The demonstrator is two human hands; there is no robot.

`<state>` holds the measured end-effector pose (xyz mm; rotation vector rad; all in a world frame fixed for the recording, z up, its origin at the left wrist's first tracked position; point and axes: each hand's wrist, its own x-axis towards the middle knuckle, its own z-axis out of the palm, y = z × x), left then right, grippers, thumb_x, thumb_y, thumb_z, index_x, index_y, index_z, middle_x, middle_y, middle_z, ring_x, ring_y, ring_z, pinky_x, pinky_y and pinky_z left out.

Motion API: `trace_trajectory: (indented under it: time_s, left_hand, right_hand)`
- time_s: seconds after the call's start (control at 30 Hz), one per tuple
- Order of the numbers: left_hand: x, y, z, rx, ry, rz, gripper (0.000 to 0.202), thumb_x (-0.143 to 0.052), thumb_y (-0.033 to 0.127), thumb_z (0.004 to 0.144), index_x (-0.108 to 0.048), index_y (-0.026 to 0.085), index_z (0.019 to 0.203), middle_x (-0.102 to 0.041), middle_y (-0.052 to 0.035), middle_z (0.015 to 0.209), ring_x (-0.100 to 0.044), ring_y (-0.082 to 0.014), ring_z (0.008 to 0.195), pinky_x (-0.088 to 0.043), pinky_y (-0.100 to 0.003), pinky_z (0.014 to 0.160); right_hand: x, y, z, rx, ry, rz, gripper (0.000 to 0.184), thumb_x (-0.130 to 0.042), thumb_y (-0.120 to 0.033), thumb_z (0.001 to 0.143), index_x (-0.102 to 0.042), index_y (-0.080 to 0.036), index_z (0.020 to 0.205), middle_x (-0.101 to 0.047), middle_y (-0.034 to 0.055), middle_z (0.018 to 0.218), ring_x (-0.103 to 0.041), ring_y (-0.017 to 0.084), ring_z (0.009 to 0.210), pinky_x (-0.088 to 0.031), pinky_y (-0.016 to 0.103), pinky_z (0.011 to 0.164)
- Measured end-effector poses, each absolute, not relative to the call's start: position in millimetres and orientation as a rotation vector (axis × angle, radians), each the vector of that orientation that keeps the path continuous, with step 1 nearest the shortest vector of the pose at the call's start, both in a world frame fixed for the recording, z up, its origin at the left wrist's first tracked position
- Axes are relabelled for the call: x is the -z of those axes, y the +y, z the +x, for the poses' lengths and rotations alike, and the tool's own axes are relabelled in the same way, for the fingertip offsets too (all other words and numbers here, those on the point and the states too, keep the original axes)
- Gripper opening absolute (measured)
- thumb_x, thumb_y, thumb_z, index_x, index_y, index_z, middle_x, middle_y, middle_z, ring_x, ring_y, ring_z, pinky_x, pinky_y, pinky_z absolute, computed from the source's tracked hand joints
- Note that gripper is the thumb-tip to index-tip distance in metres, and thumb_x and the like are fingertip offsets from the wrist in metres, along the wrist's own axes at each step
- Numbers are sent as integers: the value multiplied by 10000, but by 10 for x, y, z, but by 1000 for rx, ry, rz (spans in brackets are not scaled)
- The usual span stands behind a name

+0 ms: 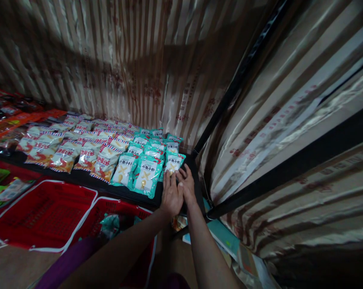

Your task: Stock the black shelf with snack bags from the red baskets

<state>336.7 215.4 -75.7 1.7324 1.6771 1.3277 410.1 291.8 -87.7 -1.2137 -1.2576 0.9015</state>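
Note:
Both my hands rest at the right end of the display shelf, on a teal snack bag (173, 160) with a white panel. My left hand (171, 196) has its fingers stretched out over the bag's lower part. Beside it, my right hand (187, 185) touches the bag's lower right side, fingers spread, its thumb close to the left hand. Several more teal snack bags (147, 172) lie in overlapping rows just left of my hands. The bag's lower edge is hidden under my fingers.
White-and-orange snack bags (65, 154) fill the shelf further left. Below stand a red basket (43, 216) with a white rim and a second red basket (109, 204) holding teal bags. Black metal bars (229, 92) and striped plastic sheeting (139, 60) enclose the back and right.

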Motion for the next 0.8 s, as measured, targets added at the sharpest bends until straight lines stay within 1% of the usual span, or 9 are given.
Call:
trace_trajectory:
  time_s: [0.17,0.27,0.37,0.53,0.6,0.67,0.73,0.8]
  left_hand:
    - [783,2198,3361,-1351,1711,1744,548,-278,334,931,-355,12,1368,-238,-237,1491,-145,-291,1412,-205,-476,1142]
    - [784,2223,3344,-1368,1723,1739,535,-288,324,927,-367,29,1367,-266,-219,1486,-169,-287,1409,-226,-476,1138]
    - [788,2231,3331,-1385,1739,1736,529,-292,322,925,-369,41,1367,-289,-210,1479,-192,-283,1404,-244,-481,1132]
    - [813,2224,3343,-1370,1755,1718,550,-294,330,926,-370,-5,1355,-272,-241,1476,-175,-290,1407,-216,-466,1144]
    - [840,2226,3356,-1380,1757,1684,548,-293,342,928,-378,8,1354,-275,-230,1479,-156,-285,1412,-207,-462,1148]
    - [877,2231,3371,-1404,1755,1653,541,-293,349,928,-378,34,1359,-269,-211,1488,-140,-278,1416,-203,-465,1148]
    - [914,2237,3384,-1420,1750,1639,536,-298,349,926,-372,49,1364,-253,-201,1497,-123,-275,1419,-199,-474,1147]
    - [941,2242,3392,-1426,1751,1637,535,-303,344,924,-367,48,1365,-235,-203,1503,-111,-274,1420,-195,-478,1146]
  right_hand:
    - [902,2998,4063,-976,-1256,-1203,825,-644,-492,691,-356,-172,1394,-611,171,1185,-607,269,1062,-485,460,911]
    - [881,3035,4043,-977,-1290,-1227,824,-624,-496,701,-343,-161,1399,-593,176,1217,-593,271,1094,-477,463,929]
    - [853,3050,4037,-954,-1329,-1244,797,-625,-495,695,-389,-141,1369,-596,176,1216,-580,275,1117,-466,456,948]
    - [806,3026,4061,-883,-1363,-1255,739,-613,-522,695,-470,-133,1307,-578,152,1260,-568,257,1128,-452,412,964]
    - [789,3034,4083,-800,-1368,-1337,709,-579,-538,716,-495,-127,1288,-541,154,1308,-537,260,1166,-423,410,992]
    - [776,3075,4104,-728,-1354,-1428,688,-514,-564,755,-503,-128,1287,-499,156,1354,-477,266,1236,-363,422,1042]
    - [772,3146,4116,-704,-1337,-1481,679,-438,-589,796,-484,-149,1310,-476,143,1381,-426,263,1286,-309,435,1075]
    - [776,3231,4115,-718,-1327,-1511,685,-389,-615,817,-457,-172,1336,-474,126,1386,-414,261,1297,-290,439,1083]
